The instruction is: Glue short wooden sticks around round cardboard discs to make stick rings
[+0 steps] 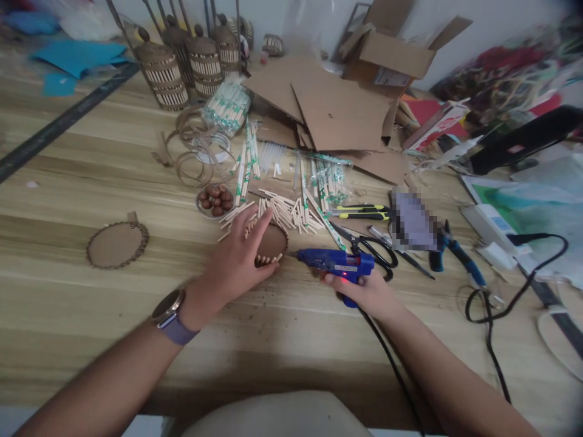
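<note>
My right hand (367, 292) grips a blue hot glue gun (334, 260) with a small red light lit. Its nozzle reaches the right edge of a round cardboard base (274, 241). Short pale wooden sticks line part of the base's rim. My left hand (234, 255) holds this base from the left, with the thumb along the front rim and the index finger raised apart; part of the base is hidden under it. Just behind lies a pile of cut wooden sticks (291, 212). A bowl of brown balls (215, 200) stands beyond my left hand.
Another round cardboard piece (116, 244) with a twisted edging lies left. Black scissors (378, 249), a yellow-black cutter (362, 212) and blue-handled pliers (464, 261) lie right. Cardboard sheets (339, 112), packed chopsticks (228, 106) and stick-sided lanterns (164, 76) stand behind. A black cord (392, 358) trails from the glue gun.
</note>
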`<state>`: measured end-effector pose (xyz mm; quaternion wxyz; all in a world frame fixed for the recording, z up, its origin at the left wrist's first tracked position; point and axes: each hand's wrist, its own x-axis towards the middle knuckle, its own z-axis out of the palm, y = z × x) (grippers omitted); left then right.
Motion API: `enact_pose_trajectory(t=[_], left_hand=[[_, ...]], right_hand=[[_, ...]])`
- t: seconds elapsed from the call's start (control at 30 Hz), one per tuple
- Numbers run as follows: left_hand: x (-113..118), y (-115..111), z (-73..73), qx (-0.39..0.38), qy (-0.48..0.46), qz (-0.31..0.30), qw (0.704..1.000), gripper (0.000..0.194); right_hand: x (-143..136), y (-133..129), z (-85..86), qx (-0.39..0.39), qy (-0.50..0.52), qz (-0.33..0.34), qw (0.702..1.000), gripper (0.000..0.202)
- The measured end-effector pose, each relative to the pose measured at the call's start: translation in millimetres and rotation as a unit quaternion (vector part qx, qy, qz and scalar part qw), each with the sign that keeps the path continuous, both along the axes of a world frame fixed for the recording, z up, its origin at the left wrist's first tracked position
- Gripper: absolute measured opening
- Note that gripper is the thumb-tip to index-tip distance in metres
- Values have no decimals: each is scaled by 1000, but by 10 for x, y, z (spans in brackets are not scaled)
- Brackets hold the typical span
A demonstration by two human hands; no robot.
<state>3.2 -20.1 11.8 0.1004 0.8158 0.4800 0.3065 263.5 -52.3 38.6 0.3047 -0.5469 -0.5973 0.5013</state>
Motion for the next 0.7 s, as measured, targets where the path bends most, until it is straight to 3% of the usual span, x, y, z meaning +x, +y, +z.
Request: enact_pose_trajectory(t=[0.27,0.7], left_hand=[[-11,8,-7,-12,5,-6,1000,112],[-11,22,-3,-22,-9,-11,1000,111]], right_hand=[[-16,-80,49,26,-102,32,994,23],[-78,-93,27,62,-143,41,987,22]])
